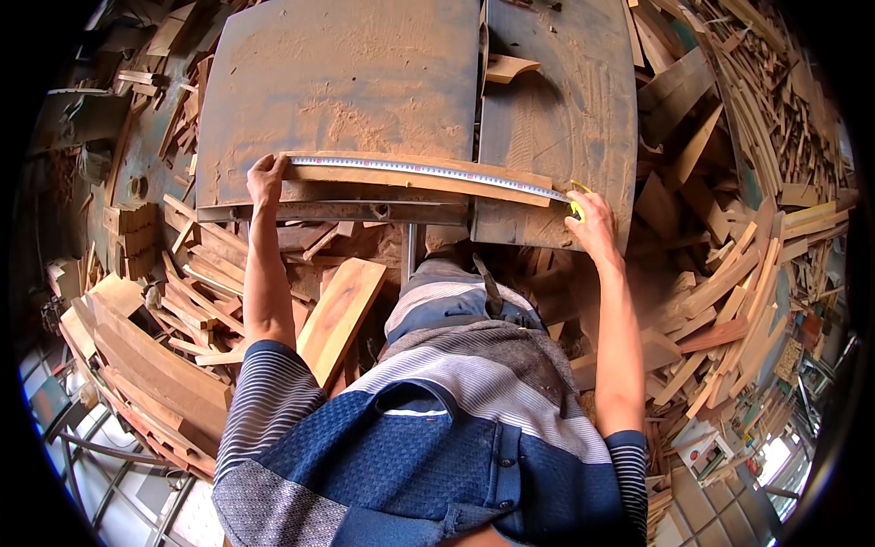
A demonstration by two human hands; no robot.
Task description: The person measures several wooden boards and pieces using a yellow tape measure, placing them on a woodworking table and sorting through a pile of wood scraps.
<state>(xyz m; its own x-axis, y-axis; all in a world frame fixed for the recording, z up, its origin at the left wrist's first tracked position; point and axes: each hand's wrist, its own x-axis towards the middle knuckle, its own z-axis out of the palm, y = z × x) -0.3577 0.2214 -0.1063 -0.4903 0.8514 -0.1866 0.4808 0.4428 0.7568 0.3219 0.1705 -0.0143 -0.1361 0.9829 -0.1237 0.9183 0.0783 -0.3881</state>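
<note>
A narrow wooden board (pixel 410 180) lies crosswise near the front edge of a dusty metal machine table (pixel 346 73). Along its top stretches the white blade (pixel 419 169) of a tape measure. My left hand (pixel 265 180) is closed at the board's left end, pinching the blade's tip there; the fingertips are partly hidden. Past the board's right end, my right hand (pixel 594 221) grips the yellow tape measure case (pixel 576 210), which the fingers mostly cover.
A small wood offcut (pixel 509 69) rests by the gap between the table's two plates. Curved planks (pixel 155 365) are stacked at left, and a wide plank (pixel 342 319) leans below the table. Heaps of wood strips (pixel 729 310) crowd the right side.
</note>
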